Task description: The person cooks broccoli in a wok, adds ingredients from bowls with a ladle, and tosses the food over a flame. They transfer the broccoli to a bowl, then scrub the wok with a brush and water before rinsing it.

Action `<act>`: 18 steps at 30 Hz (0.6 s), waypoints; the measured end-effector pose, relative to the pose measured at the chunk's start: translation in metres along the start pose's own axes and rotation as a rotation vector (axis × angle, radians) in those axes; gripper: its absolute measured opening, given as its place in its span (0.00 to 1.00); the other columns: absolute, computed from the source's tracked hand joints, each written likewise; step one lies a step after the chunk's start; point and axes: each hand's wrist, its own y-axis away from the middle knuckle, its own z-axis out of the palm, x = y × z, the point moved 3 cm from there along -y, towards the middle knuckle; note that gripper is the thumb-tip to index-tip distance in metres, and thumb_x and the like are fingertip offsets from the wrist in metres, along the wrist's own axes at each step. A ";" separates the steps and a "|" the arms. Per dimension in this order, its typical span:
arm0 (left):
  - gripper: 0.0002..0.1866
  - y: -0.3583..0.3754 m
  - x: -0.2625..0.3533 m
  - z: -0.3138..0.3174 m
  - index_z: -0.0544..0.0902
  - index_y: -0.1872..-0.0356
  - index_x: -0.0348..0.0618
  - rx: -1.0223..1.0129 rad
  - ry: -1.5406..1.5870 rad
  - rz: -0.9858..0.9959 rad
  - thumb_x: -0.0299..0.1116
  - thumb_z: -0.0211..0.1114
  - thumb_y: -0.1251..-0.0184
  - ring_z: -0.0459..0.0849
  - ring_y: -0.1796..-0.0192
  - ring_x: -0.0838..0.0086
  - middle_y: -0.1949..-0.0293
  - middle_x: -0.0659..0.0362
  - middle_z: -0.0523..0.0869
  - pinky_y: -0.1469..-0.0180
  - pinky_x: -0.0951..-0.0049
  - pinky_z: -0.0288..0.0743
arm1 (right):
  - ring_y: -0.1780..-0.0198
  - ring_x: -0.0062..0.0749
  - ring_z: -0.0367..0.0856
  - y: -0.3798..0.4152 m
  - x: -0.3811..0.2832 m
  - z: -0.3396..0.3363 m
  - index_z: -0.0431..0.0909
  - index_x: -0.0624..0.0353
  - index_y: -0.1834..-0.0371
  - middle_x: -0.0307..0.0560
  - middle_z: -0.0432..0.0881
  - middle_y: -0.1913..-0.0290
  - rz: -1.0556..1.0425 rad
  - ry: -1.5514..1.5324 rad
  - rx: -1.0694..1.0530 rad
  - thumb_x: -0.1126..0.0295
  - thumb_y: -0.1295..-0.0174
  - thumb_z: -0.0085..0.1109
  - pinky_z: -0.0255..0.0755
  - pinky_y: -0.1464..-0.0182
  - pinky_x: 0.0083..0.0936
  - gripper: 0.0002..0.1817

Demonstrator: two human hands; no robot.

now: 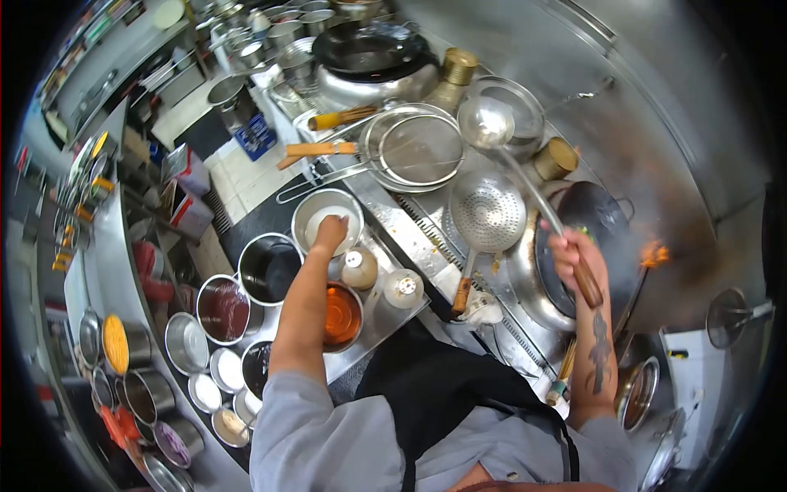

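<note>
Head view: I am cooking at the steel table (385, 316).
My right hand (567, 256) is gripping the long wooden-handled steel ladle (485, 123); my left hand (330, 232) is dipping, fingers bunched, into the round steel bowl of white powder (326, 215).

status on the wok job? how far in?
Done: the wok sits on the burner and steams, with flame at its right rim. In hand: the right hand grips the ladle, bowl raised and looking empty; the left hand dips into the white-filled container. Left: nothing plated in view.

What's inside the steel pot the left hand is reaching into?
The steel pot holds something white, seemingly a powder. The left hand dips into it and covers the middle, so whatever the fingers hold stays hidden.
</note>
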 end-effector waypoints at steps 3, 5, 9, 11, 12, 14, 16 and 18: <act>0.18 -0.004 0.002 0.004 0.82 0.73 0.30 0.233 -0.045 0.182 0.38 0.59 0.34 0.83 0.65 0.43 0.73 0.37 0.82 0.60 0.51 0.77 | 0.83 0.14 0.65 0.014 0.044 0.018 0.64 0.70 0.37 0.37 0.71 0.70 0.091 0.013 -0.022 0.72 0.34 0.45 0.65 0.85 0.16 0.22; 0.16 -0.006 0.007 0.000 0.82 0.71 0.30 0.142 0.092 -0.042 0.37 0.58 0.34 0.84 0.68 0.48 0.74 0.40 0.83 0.66 0.54 0.78 | 0.83 0.14 0.65 0.015 0.071 0.030 0.64 0.69 0.38 0.37 0.70 0.71 0.160 0.071 -0.017 0.72 0.34 0.45 0.65 0.84 0.17 0.22; 0.11 0.000 0.014 0.008 0.82 0.64 0.33 0.009 0.659 -0.349 0.32 0.57 0.34 0.82 0.77 0.68 0.75 0.52 0.83 0.79 0.67 0.76 | 0.83 0.15 0.66 0.006 0.114 0.066 0.64 0.65 0.35 0.36 0.71 0.71 0.259 0.297 0.042 0.77 0.36 0.47 0.66 0.82 0.17 0.24; 0.09 -0.001 0.023 0.007 0.81 0.63 0.35 0.004 0.706 -0.390 0.30 0.56 0.35 0.81 0.77 0.71 0.75 0.55 0.82 0.80 0.70 0.75 | 0.83 0.15 0.66 -0.001 0.133 0.074 0.62 0.64 0.32 0.36 0.72 0.70 0.289 0.418 0.032 0.78 0.36 0.49 0.66 0.81 0.15 0.26; 0.08 0.000 0.030 0.005 0.81 0.63 0.36 0.000 0.753 -0.431 0.29 0.56 0.36 0.79 0.78 0.74 0.74 0.59 0.81 0.80 0.74 0.74 | 0.82 0.15 0.68 -0.006 0.143 0.075 0.63 0.63 0.32 0.37 0.72 0.71 0.235 0.656 -0.005 0.78 0.37 0.50 0.66 0.80 0.16 0.27; 0.08 0.002 0.043 -0.002 0.81 0.62 0.38 -0.011 0.728 -0.468 0.29 0.56 0.36 0.80 0.78 0.74 0.75 0.59 0.81 0.78 0.71 0.75 | 0.81 0.16 0.70 -0.006 0.152 0.072 0.63 0.63 0.32 0.38 0.73 0.72 0.181 0.895 -0.045 0.78 0.37 0.52 0.66 0.79 0.17 0.27; 0.10 0.001 0.046 -0.001 0.81 0.60 0.39 -0.025 0.805 -0.507 0.32 0.56 0.36 0.81 0.75 0.73 0.74 0.60 0.82 0.73 0.66 0.78 | 0.79 0.15 0.70 -0.003 0.155 0.070 0.62 0.64 0.31 0.38 0.75 0.71 0.036 1.165 -0.105 0.76 0.37 0.53 0.65 0.76 0.16 0.29; 0.12 -0.004 0.028 0.005 0.83 0.58 0.40 -0.057 0.810 -0.510 0.35 0.59 0.38 0.84 0.72 0.68 0.72 0.58 0.84 0.64 0.58 0.80 | 0.77 0.14 0.70 0.000 0.153 0.064 0.60 0.63 0.29 0.37 0.76 0.71 -0.119 1.312 -0.153 0.75 0.37 0.54 0.65 0.75 0.16 0.31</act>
